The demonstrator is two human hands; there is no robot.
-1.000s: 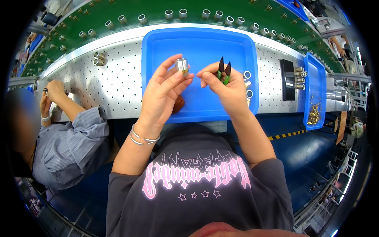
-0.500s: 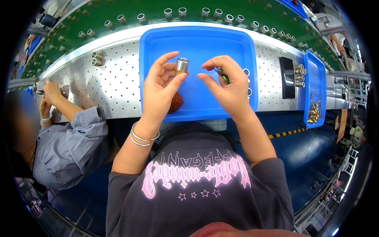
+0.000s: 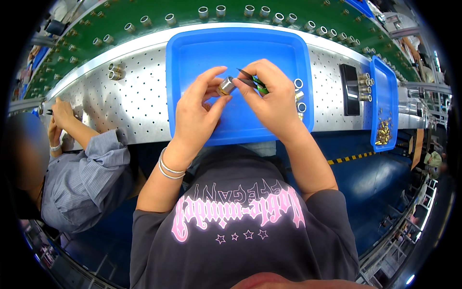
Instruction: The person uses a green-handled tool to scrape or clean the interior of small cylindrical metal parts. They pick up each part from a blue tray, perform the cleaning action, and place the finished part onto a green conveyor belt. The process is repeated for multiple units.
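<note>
Metal, short and cylindrical, the small silver sleeve with a brass-coloured end [image 3: 225, 86] sits pinched between the thumb and fingertips of the left hand [image 3: 197, 113], held in the air above the shallow blue plastic tray [image 3: 192, 58]; the right hand [image 3: 274, 98] is closed round a pair of dark tweezers with a green handle [image 3: 252, 81], whose tips point left and stand just beside the sleeve's open end, whether touching it I cannot tell; from the head view the sleeve therefore lies at the very tip of the left grip, with most of its body exposed; that shallow hold looks to me the weak point, since a sideways nudge from the tweezers could roll the sleeve out of the fingers and drop it among the loose silver rings [image 3: 298, 89] at the tray's right edge; a slip of the tweezer tips could also scratch the bore; the perforated metal table [image 3: 134, 103] under the tray would let a small part bounce away.
</note>
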